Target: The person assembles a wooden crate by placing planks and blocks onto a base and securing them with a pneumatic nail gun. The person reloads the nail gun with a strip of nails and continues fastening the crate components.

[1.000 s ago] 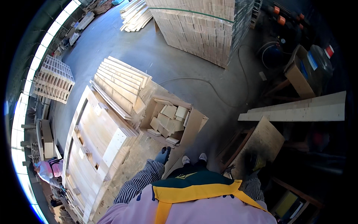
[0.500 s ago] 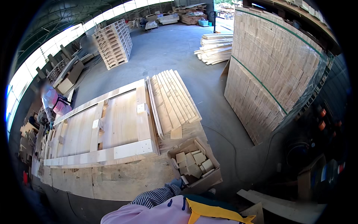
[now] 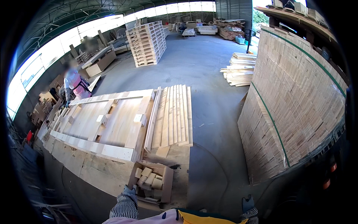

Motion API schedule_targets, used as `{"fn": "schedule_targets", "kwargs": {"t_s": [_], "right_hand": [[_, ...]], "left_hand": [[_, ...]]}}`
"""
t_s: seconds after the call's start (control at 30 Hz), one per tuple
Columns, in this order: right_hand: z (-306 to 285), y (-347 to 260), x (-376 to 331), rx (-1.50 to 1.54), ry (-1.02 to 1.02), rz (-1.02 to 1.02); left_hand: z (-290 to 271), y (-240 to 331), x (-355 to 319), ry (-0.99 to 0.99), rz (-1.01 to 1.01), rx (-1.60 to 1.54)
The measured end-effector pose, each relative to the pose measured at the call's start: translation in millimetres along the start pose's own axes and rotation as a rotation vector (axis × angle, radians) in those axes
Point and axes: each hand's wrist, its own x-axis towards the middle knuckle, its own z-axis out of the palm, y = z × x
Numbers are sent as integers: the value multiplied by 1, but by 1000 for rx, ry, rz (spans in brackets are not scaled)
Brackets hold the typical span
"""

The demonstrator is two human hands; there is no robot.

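Observation:
My left hand [image 3: 129, 189], in a grey glove, is closed on the left wall of an open cardboard box [image 3: 167, 184]. Several short wooden blocks [image 3: 150, 178] lie loosely inside it. The box sits on the near right end of a plywood-topped table [image 3: 180, 175], beside the corner of a wooden pallet frame [image 3: 117, 152]. Out to the right, past the table edge, my gloved right hand [image 3: 247, 203] is low over the floor, its fingers apart and nothing visible in it. Striped sleeves cover both forearms.
Thin boards [image 3: 173, 115] lie stacked right of the frame. A tall strapped stack of wood pieces [image 3: 294, 108] stands at the right. Farther off are stacked pallets [image 3: 147, 43] and a plank pile [image 3: 240, 69]. Another person [image 3: 76, 84] stands at the table's far left.
The view has swung left. The box now sits closer to the pallet frame's corner and farther in from the table's right edge. My right hand has come into view.

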Motion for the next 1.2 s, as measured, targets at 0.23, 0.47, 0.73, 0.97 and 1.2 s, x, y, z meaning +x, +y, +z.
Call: {"fn": "schedule_targets", "kwargs": {"t_s": [0.23, 0.47, 0.73, 0.97, 1.2], "right_hand": [[10, -206, 47, -227, -297, -533], [10, -177, 143, -301, -527, -584], [28, -109, 297, -547, -529, -76], [1, -224, 464, -733, -648, -314], [-53, -408, 533, -401, -555, -501]], "left_hand": [[29, 25, -52, 352, 11, 93], [1, 192, -25, 555, 345, 81], [127, 306, -126, 203, 978, 162], [324, 350, -168, -172, 642, 89], [331, 496, -146, -215, 521, 36]]}}
